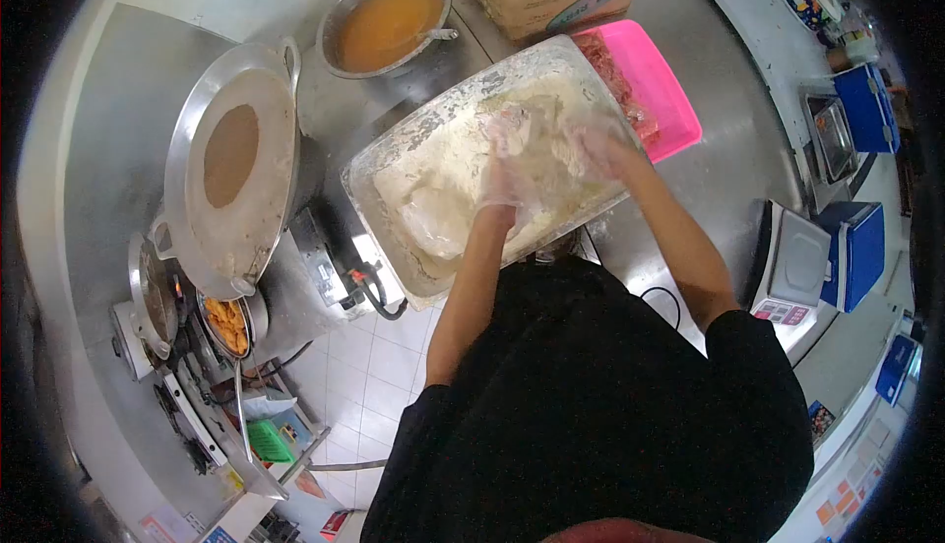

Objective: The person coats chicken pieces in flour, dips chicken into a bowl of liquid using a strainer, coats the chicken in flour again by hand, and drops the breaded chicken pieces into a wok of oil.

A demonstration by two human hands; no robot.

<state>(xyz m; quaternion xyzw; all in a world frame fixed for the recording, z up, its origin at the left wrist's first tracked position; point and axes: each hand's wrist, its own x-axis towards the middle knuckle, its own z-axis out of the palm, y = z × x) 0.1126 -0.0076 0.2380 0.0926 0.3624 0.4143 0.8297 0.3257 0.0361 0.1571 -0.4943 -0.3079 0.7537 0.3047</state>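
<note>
A person in a black short-sleeved shirt (630, 415) leaned over a steel counter, seen from the head camera above. At the centre of the frame, slightly above the middle, sat a large rectangular silver-coloured metal tray (384, 233), tilted on the diagonal and spread with pale, flour-like powder (458, 149). Both hands were over the powder: the left hand (507, 177) near the tray's middle, the right hand (602, 149) towards its right end. Both were blurred, so whether the fingers were clenched, released or grasping anything could not be told. A pale rounded lump (438, 220) lay in the tray's lower left part.

Just beyond the tray's right end stood a bright pink plastic tub (679, 90) holding reddish, meat-like pieces (612, 65). At the top of the frame were a round metal bowl of orange liquid (389, 26) and a brown cardboard box (517, 1). To the left stood a wide two-handled metal pan (177, 164) with brownish contents; below it, golden-orange pieces (226, 324) filled a round, long-handled container.
</note>
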